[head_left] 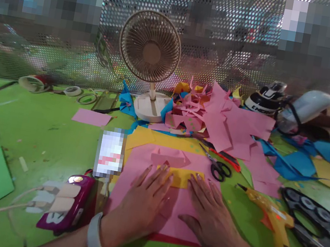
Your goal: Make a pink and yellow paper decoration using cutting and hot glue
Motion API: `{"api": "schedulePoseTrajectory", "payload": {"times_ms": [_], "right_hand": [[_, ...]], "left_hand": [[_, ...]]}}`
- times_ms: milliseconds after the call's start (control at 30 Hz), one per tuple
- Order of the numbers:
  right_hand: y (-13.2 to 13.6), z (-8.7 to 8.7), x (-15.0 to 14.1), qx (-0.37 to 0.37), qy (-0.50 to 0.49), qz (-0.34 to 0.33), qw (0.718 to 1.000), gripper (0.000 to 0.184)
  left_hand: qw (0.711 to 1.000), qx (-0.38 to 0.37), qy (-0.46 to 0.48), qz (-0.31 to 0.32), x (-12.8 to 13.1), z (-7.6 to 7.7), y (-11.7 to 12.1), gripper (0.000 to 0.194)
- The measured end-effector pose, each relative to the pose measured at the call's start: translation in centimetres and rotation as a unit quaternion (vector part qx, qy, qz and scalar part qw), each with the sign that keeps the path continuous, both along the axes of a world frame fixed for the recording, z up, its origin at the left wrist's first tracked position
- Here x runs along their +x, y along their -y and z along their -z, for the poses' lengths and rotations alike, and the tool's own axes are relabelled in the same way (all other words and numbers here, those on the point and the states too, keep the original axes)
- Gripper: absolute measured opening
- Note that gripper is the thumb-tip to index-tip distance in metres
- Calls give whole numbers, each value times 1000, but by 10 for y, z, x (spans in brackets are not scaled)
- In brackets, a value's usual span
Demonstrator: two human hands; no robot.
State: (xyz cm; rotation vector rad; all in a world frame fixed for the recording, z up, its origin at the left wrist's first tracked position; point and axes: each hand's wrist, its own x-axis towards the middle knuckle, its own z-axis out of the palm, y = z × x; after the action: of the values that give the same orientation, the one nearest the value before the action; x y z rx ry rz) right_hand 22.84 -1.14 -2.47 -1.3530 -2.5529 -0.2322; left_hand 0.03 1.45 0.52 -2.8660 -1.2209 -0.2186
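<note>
Holding down a yellow paper strip (pixel 180 178) with left hand (pixel 146 190) and right hand (pixel 211 210), both open, palms down, gripping nothing.
In the head view, lying on a pink sheet (pixel 136 159) toward the near edge of the green tabletop (pixel 54 134); best pressed lightly and evenly, from middle to ends. Counted: one strip, one pair of scissors (pixel 220 171) and one glue gun (pixel 279 216) toward the right edge, one fan (pixel 152 53) by the far edge.
</note>
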Motion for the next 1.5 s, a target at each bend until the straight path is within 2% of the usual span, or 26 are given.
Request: {"api": "schedulePoseTrajectory", "payload": {"times_ms": [67,267,467,633,700,1200,1500], "right_hand": [[2,-2,-4,-3,8,1,1000,67],[10,-7,-18,-21,-14,16,1000,54],[13,-10,-16,-48,5,-11,999,67],[12,-5,-16,-18,18,-17,1000,67],[12,-3,-16,-13,25,-17,999,66],[13,-4,-14,-20,32,-18,999,62],[13,-8,-16,-19,23,-12,1000,68]], "left_hand": [[1000,-14,-6,28,6,-5,6,47],[995,-98,24,5,19,-7,14,66],[993,-108,49,4,27,-7,17,65],[992,-100,73,5,32,1,19,96],[994,-88,70,13,33,3,19,102],[997,-61,38,4,23,3,24,113],[998,-52,-23,-19,1,1,24,111]]}}
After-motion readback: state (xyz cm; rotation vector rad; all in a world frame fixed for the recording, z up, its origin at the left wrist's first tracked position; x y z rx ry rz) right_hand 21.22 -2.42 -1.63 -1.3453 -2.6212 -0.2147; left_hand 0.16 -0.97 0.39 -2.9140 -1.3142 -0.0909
